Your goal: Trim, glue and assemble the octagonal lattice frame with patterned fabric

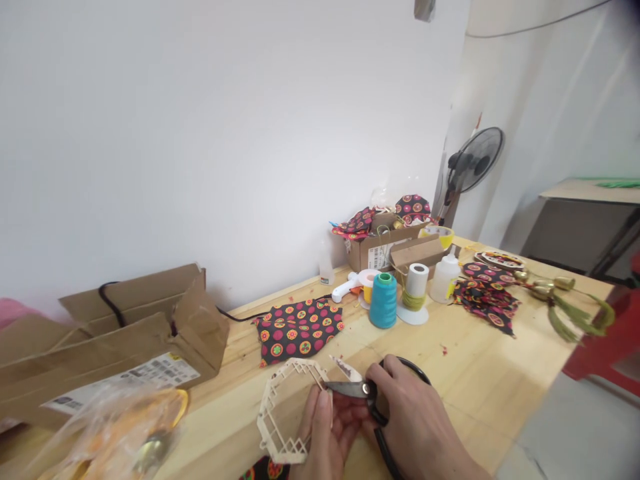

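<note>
My left hand (325, 433) pinches the right side of a pale octagonal lattice frame (269, 407), which looks like thin wood. In my right hand (417, 413) is a pair of scissors (350, 388) with black handles, its blades apart. One blade tip touches or lies very close to the frame's edge by my left fingertips; the other blade points up and away. Just beyond the frame lies a dark patterned cloth (300, 330) with round red and yellow motifs. Another piece of patterned cloth (267, 469) shows partly below the frame.
A cardboard box (125, 340) and a plastic bag (120, 427) stand left. Farther back are a blue thread cone (383, 300), a green thread spool (414, 297), a glue bottle (444, 280) and another box (363, 255). Bells with green tassels (565, 313) lie right.
</note>
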Tool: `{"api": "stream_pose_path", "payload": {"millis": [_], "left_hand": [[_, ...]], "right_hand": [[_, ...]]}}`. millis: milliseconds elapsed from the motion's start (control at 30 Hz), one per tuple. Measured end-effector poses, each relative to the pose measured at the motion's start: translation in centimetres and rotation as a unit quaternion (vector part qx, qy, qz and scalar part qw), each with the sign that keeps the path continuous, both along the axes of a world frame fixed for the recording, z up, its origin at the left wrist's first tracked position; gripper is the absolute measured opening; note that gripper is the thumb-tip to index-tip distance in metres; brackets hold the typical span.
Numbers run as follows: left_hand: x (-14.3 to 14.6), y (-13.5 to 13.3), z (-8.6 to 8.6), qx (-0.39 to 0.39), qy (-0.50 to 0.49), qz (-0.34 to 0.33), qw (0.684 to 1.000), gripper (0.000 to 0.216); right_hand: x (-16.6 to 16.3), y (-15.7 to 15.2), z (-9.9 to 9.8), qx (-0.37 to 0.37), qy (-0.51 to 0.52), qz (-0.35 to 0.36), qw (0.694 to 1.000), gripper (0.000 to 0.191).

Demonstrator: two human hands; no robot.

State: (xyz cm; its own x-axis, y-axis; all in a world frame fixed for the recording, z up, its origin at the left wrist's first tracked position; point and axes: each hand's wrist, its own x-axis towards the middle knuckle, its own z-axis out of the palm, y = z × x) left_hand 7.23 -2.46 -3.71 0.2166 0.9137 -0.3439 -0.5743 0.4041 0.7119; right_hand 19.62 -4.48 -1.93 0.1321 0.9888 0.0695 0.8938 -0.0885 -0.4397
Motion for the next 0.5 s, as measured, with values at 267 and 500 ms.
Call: {"api": "stream_pose_path", "payload": {"millis": [267,500], "left_hand": [[0.04,-0.05,-0.09,0.001,0.011,0.006,1.000,0.032],[0.02,-0.09,0.01,0.011,0.012,-0.003,1.000,0.031]], "right_hand": [[0.00,0.00,-0.33,0.017,-0.016,-0.005,1.000,0.023],[-0.02,-0.10,-0.14,0.039,-0.014,-0.010,0.999,0.023]]}}
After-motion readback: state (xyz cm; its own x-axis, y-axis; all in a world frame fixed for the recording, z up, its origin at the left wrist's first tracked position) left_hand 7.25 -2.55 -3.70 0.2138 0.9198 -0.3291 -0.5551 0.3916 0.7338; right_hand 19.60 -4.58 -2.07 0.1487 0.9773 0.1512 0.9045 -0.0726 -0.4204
